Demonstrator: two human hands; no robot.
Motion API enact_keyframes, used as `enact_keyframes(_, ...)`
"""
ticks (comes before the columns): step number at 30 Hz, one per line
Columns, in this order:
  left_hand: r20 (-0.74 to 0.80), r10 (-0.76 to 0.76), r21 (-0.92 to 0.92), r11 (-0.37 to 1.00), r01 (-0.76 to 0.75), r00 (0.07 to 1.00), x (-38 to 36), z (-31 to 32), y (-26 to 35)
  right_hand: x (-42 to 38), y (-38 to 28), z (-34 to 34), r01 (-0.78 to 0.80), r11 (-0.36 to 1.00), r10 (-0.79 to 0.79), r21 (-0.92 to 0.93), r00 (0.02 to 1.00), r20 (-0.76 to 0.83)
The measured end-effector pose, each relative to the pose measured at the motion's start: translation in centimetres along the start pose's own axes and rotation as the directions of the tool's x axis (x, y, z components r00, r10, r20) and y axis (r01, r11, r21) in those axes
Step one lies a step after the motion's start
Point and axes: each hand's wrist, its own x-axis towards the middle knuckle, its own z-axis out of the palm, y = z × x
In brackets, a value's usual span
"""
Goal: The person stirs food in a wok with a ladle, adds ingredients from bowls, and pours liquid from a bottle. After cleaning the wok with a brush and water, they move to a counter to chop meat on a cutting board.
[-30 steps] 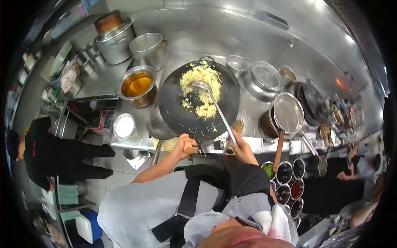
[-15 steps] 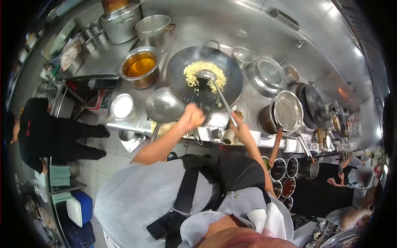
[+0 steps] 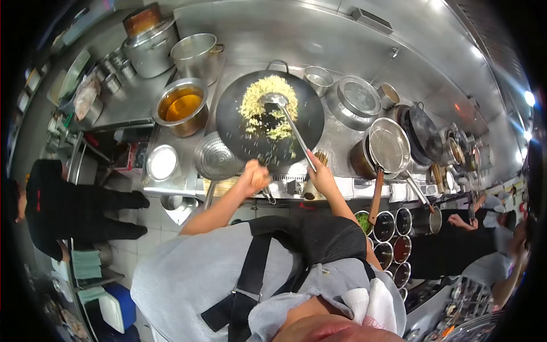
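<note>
A dark wok (image 3: 228,122) holds yellow fried rice (image 3: 268,85) with pale and green bits scattered toward its near side. Gripped in my right hand (image 3: 323,175), a long-handled ladle (image 3: 292,126) reaches across the wok, its bowl resting in the rice. My left hand (image 3: 253,178) is closed at the wok's near rim, slightly blurred; small bits show just in front of it, and its contents are hidden. A perforated skimmer (image 3: 215,157) lies left of the wok, close to that hand.
Left of the wok stands a pot of orange oil (image 3: 185,107). On the right are a mesh strainer (image 3: 389,145) over a pot and a lidded pot (image 3: 359,97). Several ingredient containers (image 3: 401,249) sit lower right. A person in black (image 3: 85,199) stands at left; others work at right.
My left hand has drawn back toward me and slightly left. The rice is spread more widely, with more loose bits near the rim. The whole view has shifted a little.
</note>
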Motion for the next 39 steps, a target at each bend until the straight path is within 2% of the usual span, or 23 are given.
enact_keyframes(1, 0.114, -0.176, -0.016, 0.984, 0.179, 0.978, -1.3, -2.4, 0.1, -0.8, -1.5, -0.8, 0.041, 0.997, -0.039, 0.066, 0.999, -0.031)
enact_keyframes(3, -0.114, 0.093, -0.022, 0.995, -0.097, 0.989, -3.9, 2.7, 0.2, -3.6, -0.6, -2.7, 0.308, 0.936, -0.296, 0.170, 0.951, -0.093)
enact_keyframes(4, -0.114, 0.150, 0.130, 0.982, -0.135, 0.982, -4.1, 4.0, 1.0, -5.7, -2.4, -5.5, -0.156, 0.897, 0.096, 0.414, 0.982, 0.161)
enact_keyframes(5, 0.030, 0.064, -0.065, 0.996, -0.062, 0.997, -1.0, 1.8, 2.3, -8.2, -3.7, -7.8, -0.617, 0.626, 0.390, 0.477, 0.777, 0.494)
enact_keyframes(6, -0.058, 0.118, 0.006, 0.993, -0.117, 0.991, -0.3, 3.5, 3.6, -9.7, -2.1, -8.1, -0.319, 0.819, 0.170, 0.477, 0.929, 0.330)
enact_keyframes(7, -0.141, 0.176, 0.086, 0.983, -0.165, 0.974, -0.3, 5.8, 4.8, -11.0, -0.7, -8.3, 0.023, 0.907, -0.105, 0.420, 0.979, 0.173)
enact_keyframes(9, -0.165, 0.219, 0.125, 0.972, -0.200, 0.962, -1.5, 7.5, 5.2, -13.7, -0.3, -10.6, -0.024, 0.908, -0.062, 0.419, 0.979, 0.192)
enact_keyframes(10, -0.141, 0.107, 0.127, 0.988, -0.089, 0.984, -2.5, 7.4, 5.2, -14.1, -2.1, -13.4, -0.333, 0.855, 0.169, 0.396, 0.903, 0.395)
enact_keyframes(11, -0.132, -0.019, 0.133, 0.990, 0.037, 0.991, -3.2, 7.2, 5.4, -13.7, -3.1, -14.3, -0.338, 0.876, 0.185, 0.344, 0.894, 0.408)
enact_keyframes(12, -0.001, -0.061, -0.022, 0.998, 0.061, 0.998, -0.9, 4.8, 5.8, -12.3, -1.7, -13.3, -0.212, 0.930, 0.100, 0.300, 0.932, 0.349)
enact_keyframes(15, -0.180, -0.074, 0.114, 0.989, 0.095, 0.981, 3.6, 7.6, 7.1, -5.6, -1.8, -8.9, 0.010, 0.999, 0.001, -0.047, 0.976, 0.219)
enact_keyframes(16, -0.187, -0.097, 0.146, 0.981, 0.126, 0.977, 3.6, 6.7, 6.2, -2.7, 0.5, -5.7, 0.036, 0.997, -0.026, -0.063, 0.988, 0.150)
enact_keyframes(18, -0.015, 0.074, -0.072, 0.995, -0.075, 0.997, 4.1, 3.9, 3.3, 0.0, 1.8, -1.6, 0.003, 0.987, 0.002, -0.161, 0.999, 0.034)
enact_keyframes(19, 0.030, -0.084, 0.058, 0.995, 0.082, 0.996, 2.8, 1.7, 2.5, 0.4, 0.7, -0.7, -0.057, 0.973, 0.057, -0.225, 0.998, -0.006)
enact_keyframes(21, 0.055, -0.028, 0.122, 0.992, 0.021, 0.998, -1.2, -0.1, 0.6, -0.9, -1.3, -1.3, -0.033, 0.992, 0.032, -0.120, 0.999, -0.016)
enact_keyframes(22, -0.041, 0.044, 0.137, 0.990, -0.038, 0.998, -1.9, 0.5, 0.3, -1.5, -0.2, -0.4, 0.117, 0.986, -0.106, 0.121, 0.990, -0.090)
enact_keyframes(23, -0.193, 0.098, 0.161, 0.985, -0.067, 0.976, -2.0, 1.6, 0.8, -1.6, 1.5, 0.9, 0.397, 0.916, -0.370, 0.063, 0.894, -0.253)
enact_keyframes(24, -0.166, 0.065, 0.090, 0.995, -0.050, 0.984, -1.6, 2.5, 2.1, -3.1, -1.7, -1.8, 0.082, 0.922, -0.081, 0.379, 0.997, -0.018)
enact_keyframes(25, -0.147, 0.031, 0.009, 1.000, -0.030, 0.989, -1.0, 3.6, 3.5, -5.3, -6.1, -5.2, -0.304, 0.768, 0.149, 0.564, 0.941, 0.304)
enact_keyframes(29, -0.210, -0.088, 0.033, 0.995, 0.097, 0.974, -0.1, 6.0, 6.3, -7.1, -10.5, -10.8, -0.428, 0.565, 0.306, 0.706, 0.903, 0.303)
enact_keyframes(33, -0.215, 0.091, 0.233, 0.972, -0.039, 0.972, -4.2, 9.5, 7.6, -9.3, -12.7, -18.2, -0.456, 0.448, 0.404, 0.769, 0.871, 0.280)
enact_keyframes(37, -0.201, 0.118, 0.359, 0.932, -0.039, 0.973, -4.8, 9.1, 9.3, -9.7, -14.7, -23.4, -0.452, 0.515, 0.443, 0.729, 0.868, 0.225)
enact_keyframes(39, -0.107, 0.255, 0.511, 0.843, -0.167, 0.961, -6.2, 9.6, 9.0, -8.5, -14.4, -24.7, -0.481, 0.529, 0.448, 0.700, 0.858, 0.251)
